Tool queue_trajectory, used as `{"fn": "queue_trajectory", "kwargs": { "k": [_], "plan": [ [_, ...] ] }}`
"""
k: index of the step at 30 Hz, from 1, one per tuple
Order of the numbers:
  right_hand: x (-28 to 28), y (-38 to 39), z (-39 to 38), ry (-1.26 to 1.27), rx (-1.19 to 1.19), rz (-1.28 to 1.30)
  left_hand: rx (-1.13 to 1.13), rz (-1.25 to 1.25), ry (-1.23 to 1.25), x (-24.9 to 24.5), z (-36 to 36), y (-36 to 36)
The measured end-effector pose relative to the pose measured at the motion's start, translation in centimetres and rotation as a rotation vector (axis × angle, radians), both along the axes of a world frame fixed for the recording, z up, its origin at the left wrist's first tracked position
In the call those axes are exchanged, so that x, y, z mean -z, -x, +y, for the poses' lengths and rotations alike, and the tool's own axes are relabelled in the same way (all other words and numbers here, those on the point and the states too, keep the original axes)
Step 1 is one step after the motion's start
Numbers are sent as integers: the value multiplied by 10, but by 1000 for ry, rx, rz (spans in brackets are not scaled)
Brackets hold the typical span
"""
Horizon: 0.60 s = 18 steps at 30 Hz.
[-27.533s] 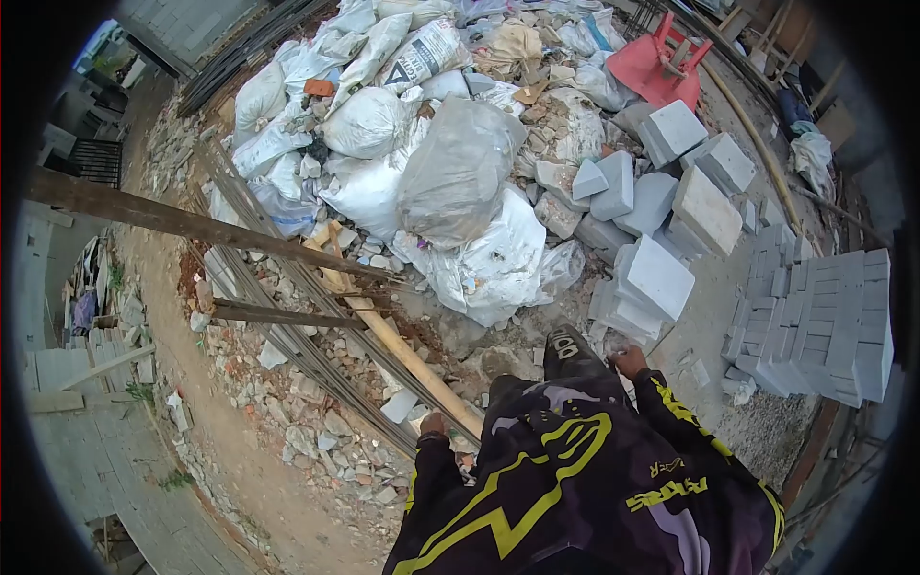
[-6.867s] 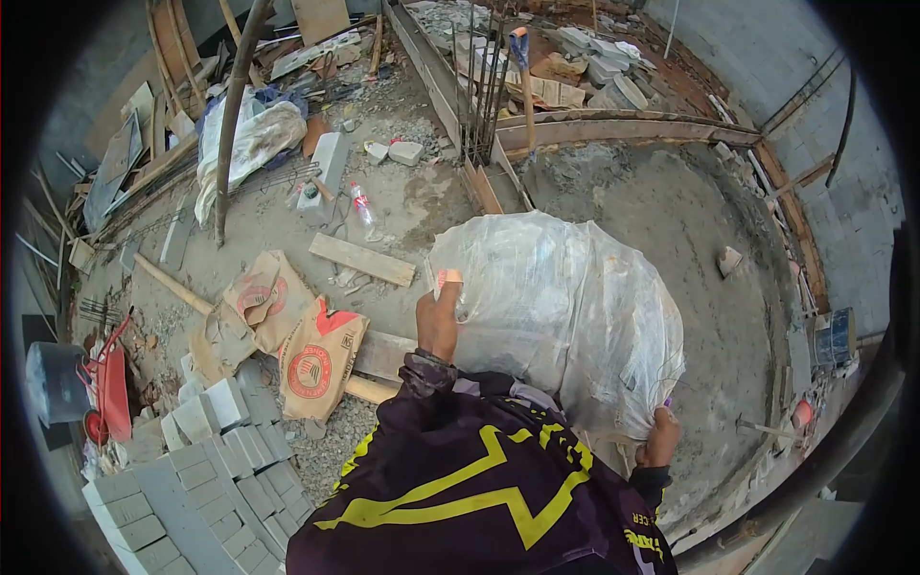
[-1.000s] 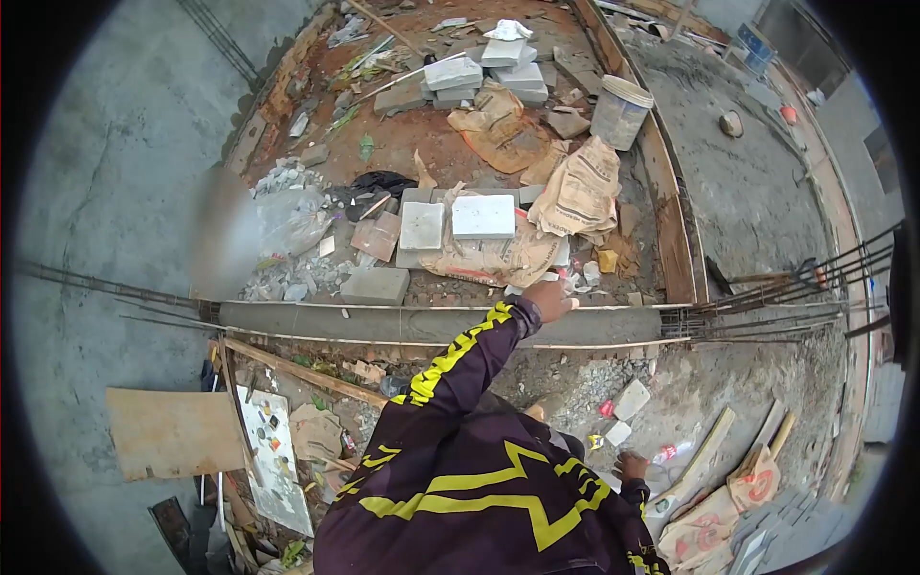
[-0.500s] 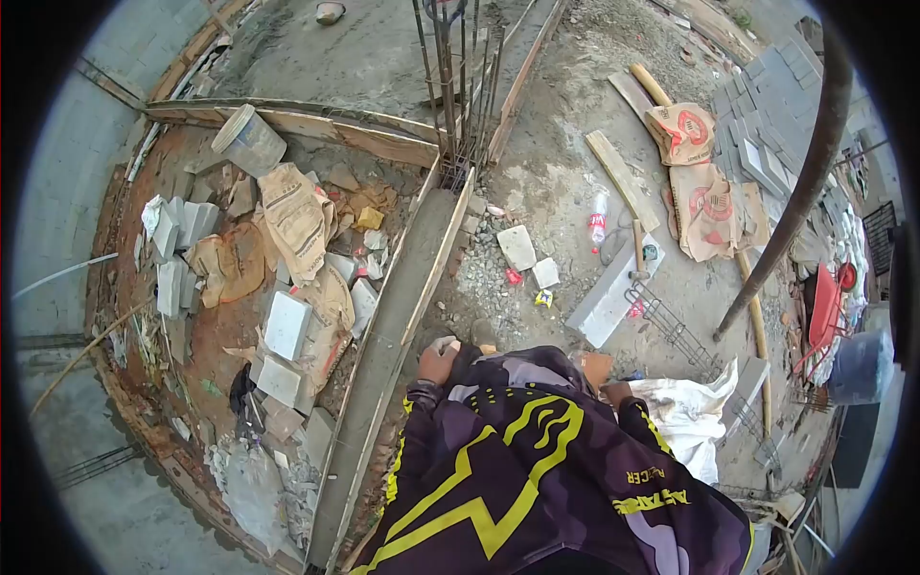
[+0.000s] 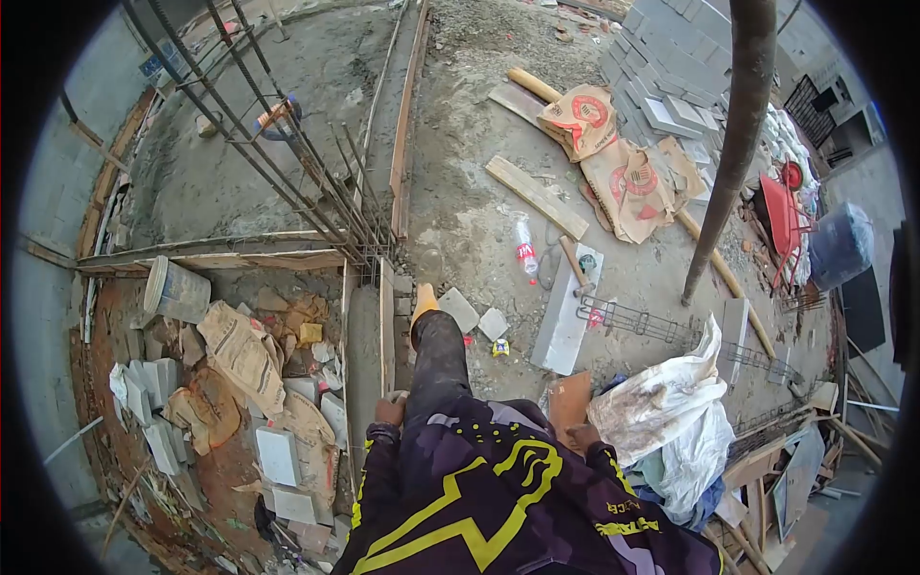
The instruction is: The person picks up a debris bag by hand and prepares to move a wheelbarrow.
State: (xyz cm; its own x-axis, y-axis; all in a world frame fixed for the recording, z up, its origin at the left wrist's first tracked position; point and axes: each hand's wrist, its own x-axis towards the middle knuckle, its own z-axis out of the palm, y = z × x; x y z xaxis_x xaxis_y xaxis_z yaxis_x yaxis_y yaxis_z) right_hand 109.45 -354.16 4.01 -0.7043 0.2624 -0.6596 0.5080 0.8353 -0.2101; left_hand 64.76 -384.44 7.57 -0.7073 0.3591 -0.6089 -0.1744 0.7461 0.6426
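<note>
My left hand (image 5: pixel 391 409) is closed, with nothing showing in it. It hangs beside my left thigh, near the edge of a boarded concrete strip (image 5: pixel 362 355). My right hand (image 5: pixel 583 438) is at my right side, and its fingers are mostly hidden. It overlaps the lower corner of a brown flat panel (image 5: pixel 569 398); I cannot tell whether it grips the panel. A dirty white sack (image 5: pixel 661 393) lies just right of that hand. In front of me, a hammer (image 5: pixel 575 266) rests across a long pale block (image 5: pixel 567 321).
Upright rebar (image 5: pixel 278 125) rises ahead on the left. A slanting pole (image 5: pixel 728 144) stands to the right, near a wire rebar cage (image 5: pixel 642 321). Paper cement bags (image 5: pixel 628 187), a plank (image 5: pixel 537 196) and a plastic bottle (image 5: pixel 525 251) lie ahead. A bucket (image 5: pixel 177 290) and rubble sit left.
The view has shifted, so the ground things appear further left. My leg now reaches forward, its foot beside the boarded strip. More of the brown panel and white sack shows.
</note>
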Motion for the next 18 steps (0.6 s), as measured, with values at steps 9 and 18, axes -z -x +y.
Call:
{"fn": "queue_trajectory", "kwargs": {
  "k": [9, 18],
  "plan": [
    [-51, 254, 143, 398, 1244, 136, -406, -374, -3, 48, 100, 159],
    [-188, 715, 332, 456, 625, 557, 477, -59, 201, 55, 174, 275]
  ]
}}
